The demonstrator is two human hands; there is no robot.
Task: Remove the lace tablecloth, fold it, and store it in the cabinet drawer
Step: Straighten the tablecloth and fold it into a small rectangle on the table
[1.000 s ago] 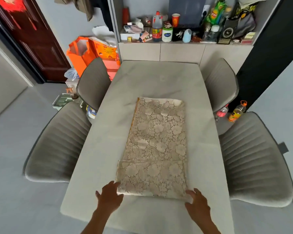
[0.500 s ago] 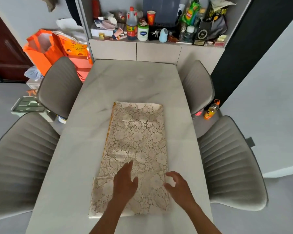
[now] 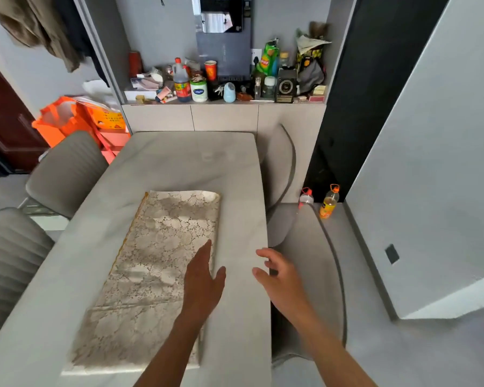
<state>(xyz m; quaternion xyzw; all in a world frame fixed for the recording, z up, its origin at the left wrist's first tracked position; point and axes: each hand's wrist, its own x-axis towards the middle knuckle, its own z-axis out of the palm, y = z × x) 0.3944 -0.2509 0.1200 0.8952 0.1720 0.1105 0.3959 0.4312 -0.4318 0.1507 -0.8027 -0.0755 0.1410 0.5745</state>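
left hand grip: the left hand (image 3: 203, 283) lies flat with straight fingers on the right edge of the cloth, pressing rather than holding; nothing is curled round the fabric.
right hand grip: the right hand (image 3: 280, 275) hovers over the right rim of the table with fingers loosely spread and relaxed, holding nothing and not touching the cloth.
step in hand: seemingly smoothing the long folded strip before the next fold across its length.
how to do it well: keep the flat palm as an anchor, sweep outward along the strip to push out trapped air and ripples, and line the edges up before lifting an end; bring the far short end toward the near one with both hands pinching the corners, so the layers do not slide apart.
risk: lace probably snags and slips on a smooth top, so a one-handed lift could skew the stack.
task's thing: the beige floral lace tablecloth with a thin orange-gold edge (image 3: 154, 277) lies folded into a long narrow strip, flat on the pale grey marble-look dining table (image 3: 179, 160), running from the near edge toward the middle; faint crease lines cross its near part.
storage: the beige flat-fronted cabinet (image 3: 224, 117) stands beyond the table's far end, fronts closed.
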